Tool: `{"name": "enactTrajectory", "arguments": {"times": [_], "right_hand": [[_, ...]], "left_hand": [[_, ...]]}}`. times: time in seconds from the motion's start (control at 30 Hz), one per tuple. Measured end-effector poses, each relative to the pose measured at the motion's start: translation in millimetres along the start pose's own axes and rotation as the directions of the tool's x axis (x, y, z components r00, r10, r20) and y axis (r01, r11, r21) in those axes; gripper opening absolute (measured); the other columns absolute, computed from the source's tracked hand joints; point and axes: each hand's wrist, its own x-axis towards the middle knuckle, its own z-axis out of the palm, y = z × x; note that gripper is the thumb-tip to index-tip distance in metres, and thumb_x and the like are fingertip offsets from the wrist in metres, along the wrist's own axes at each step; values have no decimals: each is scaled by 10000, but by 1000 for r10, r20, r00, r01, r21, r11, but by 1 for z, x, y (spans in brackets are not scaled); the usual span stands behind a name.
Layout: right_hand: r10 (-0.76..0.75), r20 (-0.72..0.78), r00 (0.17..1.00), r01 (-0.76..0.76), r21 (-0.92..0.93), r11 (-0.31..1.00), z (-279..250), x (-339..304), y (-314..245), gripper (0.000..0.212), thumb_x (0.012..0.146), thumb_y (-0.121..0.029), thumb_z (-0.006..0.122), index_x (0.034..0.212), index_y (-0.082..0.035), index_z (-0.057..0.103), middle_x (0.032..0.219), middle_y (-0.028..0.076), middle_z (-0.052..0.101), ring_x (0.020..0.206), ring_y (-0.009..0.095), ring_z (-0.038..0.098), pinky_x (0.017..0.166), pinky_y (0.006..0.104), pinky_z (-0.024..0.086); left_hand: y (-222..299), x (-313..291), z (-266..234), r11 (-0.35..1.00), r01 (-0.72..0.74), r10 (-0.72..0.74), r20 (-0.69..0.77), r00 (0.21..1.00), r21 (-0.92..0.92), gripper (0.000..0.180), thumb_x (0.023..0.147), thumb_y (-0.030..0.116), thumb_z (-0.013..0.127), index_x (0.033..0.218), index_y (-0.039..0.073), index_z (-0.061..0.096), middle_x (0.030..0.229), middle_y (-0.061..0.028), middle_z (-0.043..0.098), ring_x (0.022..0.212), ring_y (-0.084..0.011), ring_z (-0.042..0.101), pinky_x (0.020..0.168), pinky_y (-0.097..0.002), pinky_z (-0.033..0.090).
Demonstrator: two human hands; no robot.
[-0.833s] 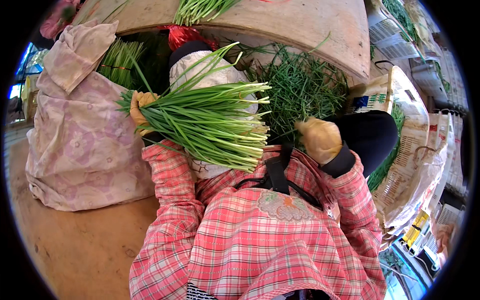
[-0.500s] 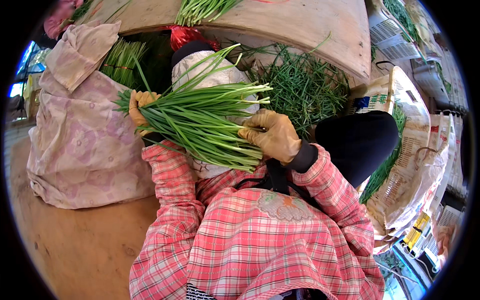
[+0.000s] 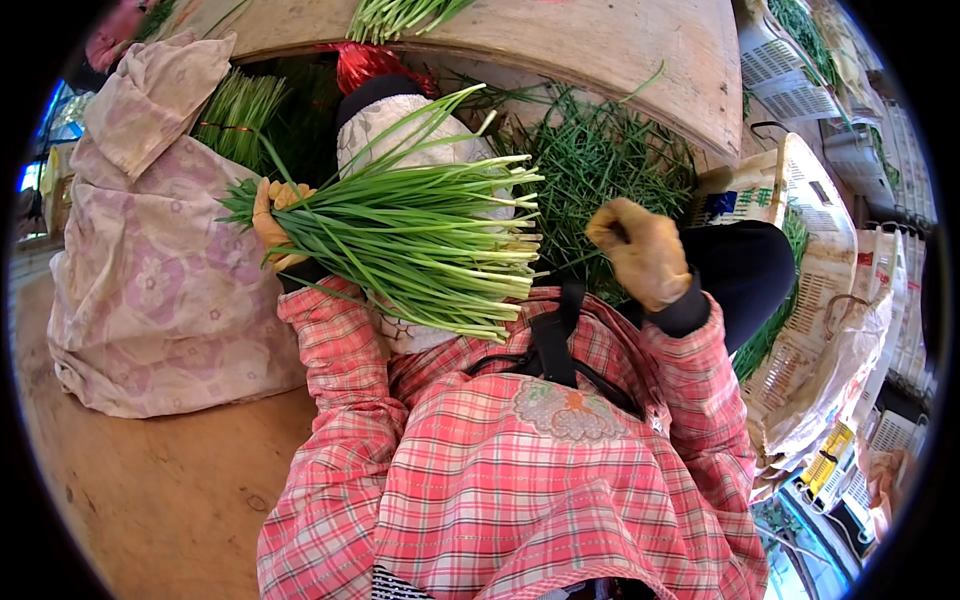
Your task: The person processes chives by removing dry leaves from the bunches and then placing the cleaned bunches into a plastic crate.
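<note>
In the head view, a white perforated crate (image 3: pixel 808 182) at right holds long green leaves (image 3: pixel 768 325); another crate (image 3: pixel 782 75), upper right, also contains greens (image 3: pixel 803 35). The left grip (image 3: pixel 275 218) is closed around the leafy end of a chive bunch (image 3: pixel 430 240), whose pale stem ends fan rightward over the lap. The right grip (image 3: pixel 643 255), fingers curled shut, hangs apart from those ends.

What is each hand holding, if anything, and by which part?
Left hand: bunch of garlic chives, gripped near the leaf tips. Right hand: curled, apart from the bunch; cannot tell whether it holds anything.
</note>
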Motion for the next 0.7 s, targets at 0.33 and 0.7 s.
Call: {"name": "enactTrajectory", "arguments": {"times": [0.33,0.7], "right_hand": [[31,164,986,-70,237,969,40,15,-29,357,729,-301,741,895,8,677,808,170,642,734,275,629,669,348,489],[53,418,907,-300,551,779,52,19,-37,191,845,-102,652,961,42,604,815,45,637,737,76,551,645,242,471]], "left_hand": [[0,2,-1,998,-55,56,79,995,-7,388,966,274,356,606,140,307,547,0,275,564,-136,261,587,-302,294],[-5,3,11,991,-116,113,50,992,61,410,942,301,417,570,144,346,521,24,332,529,-108,297,583,-262,306]]}}
